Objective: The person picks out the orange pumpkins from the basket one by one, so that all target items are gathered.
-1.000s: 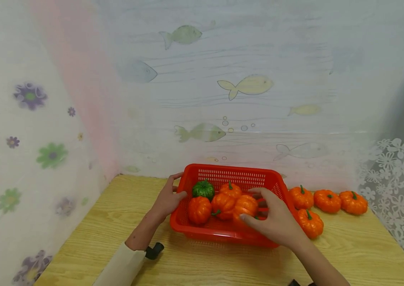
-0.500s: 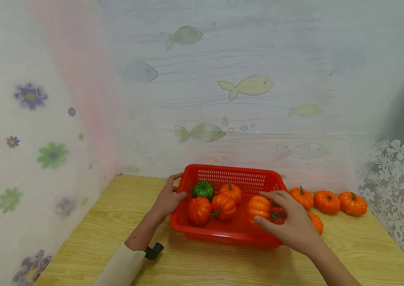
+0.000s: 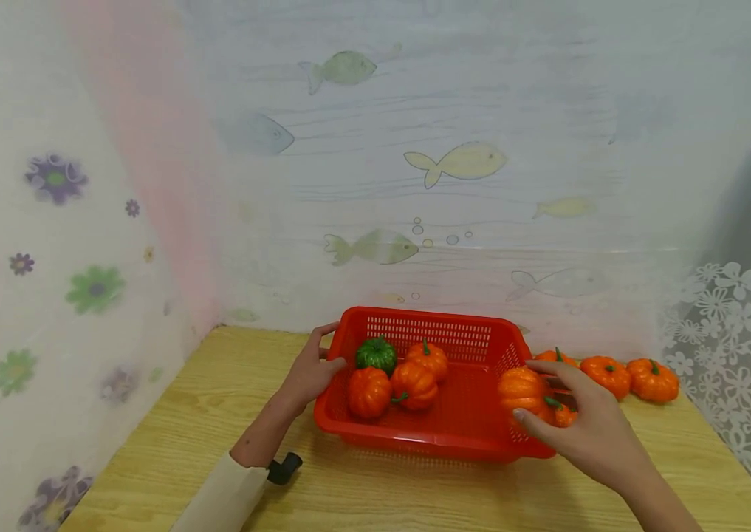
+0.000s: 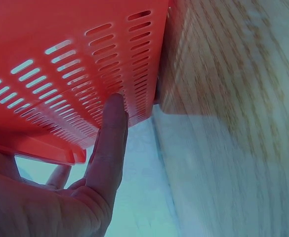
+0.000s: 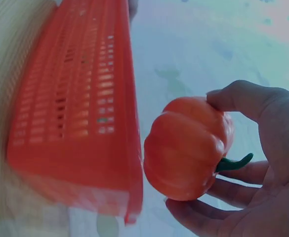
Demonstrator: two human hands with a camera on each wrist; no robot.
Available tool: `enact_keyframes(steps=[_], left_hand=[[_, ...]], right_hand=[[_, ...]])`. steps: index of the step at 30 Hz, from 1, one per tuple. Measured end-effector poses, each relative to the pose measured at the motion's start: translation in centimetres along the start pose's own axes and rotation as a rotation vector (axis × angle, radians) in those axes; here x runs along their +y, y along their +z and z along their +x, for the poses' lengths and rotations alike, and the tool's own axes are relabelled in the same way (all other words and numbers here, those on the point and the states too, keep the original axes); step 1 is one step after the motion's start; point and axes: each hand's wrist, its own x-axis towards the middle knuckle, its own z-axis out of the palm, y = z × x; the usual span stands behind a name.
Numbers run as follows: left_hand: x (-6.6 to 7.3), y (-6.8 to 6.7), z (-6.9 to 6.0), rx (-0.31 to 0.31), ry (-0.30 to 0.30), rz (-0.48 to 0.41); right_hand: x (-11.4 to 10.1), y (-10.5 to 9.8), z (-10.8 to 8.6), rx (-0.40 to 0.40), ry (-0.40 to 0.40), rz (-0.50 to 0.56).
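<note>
My right hand [image 3: 594,425] holds a small orange pumpkin [image 3: 521,391] with a curved green stem, thumb on one side and fingers on the other. In the right wrist view this pumpkin [image 5: 186,148] is off the table, beside the rim of the red plastic basket [image 5: 75,163]. At the basket's left end, my left hand [image 3: 311,373] grips the side, with a finger against the slotted outer wall [image 4: 80,74]. Inside the basket [image 3: 415,443] lie a green pumpkin [image 3: 376,356] and three orange pumpkins [image 3: 370,393], grouped toward the left.
Right of the basket, more orange pumpkins [image 3: 653,381] sit on the wooden table [image 3: 375,502]; the right hand partly hides some. A wall covering with fish drawings [image 3: 461,160] rises behind the table, and flowered sheeting [image 3: 96,288] stands at the left.
The right hand has carried the orange pumpkin rightward, from over the basket's middle to its right rim. The left hand stays on the basket, which has hardly moved.
</note>
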Motion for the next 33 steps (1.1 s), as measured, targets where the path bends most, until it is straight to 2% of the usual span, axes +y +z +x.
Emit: enact_keyframes(steps=[6,19,29,33], left_hand=[[0.0,-0.1,-0.2,-0.002,-0.001,0.002],[-0.1,0.0,0.1,0.000,0.004,0.009],[0.1,0.0,-0.1,0.004,-0.002,0.023],[0.1,0.0,-0.1,0.009,-0.009,0.025]], right_hand=[[1.2,-0.9,-0.4,0.043,-0.038,-0.027],[4.5,-3.2,-0.5,0.080,-0.044,-0.165],[7.1,-4.3,0.0,0.074,-0.002,-0.250],[7.9,-4.6,0.1,0.055,0.039,-0.260]])
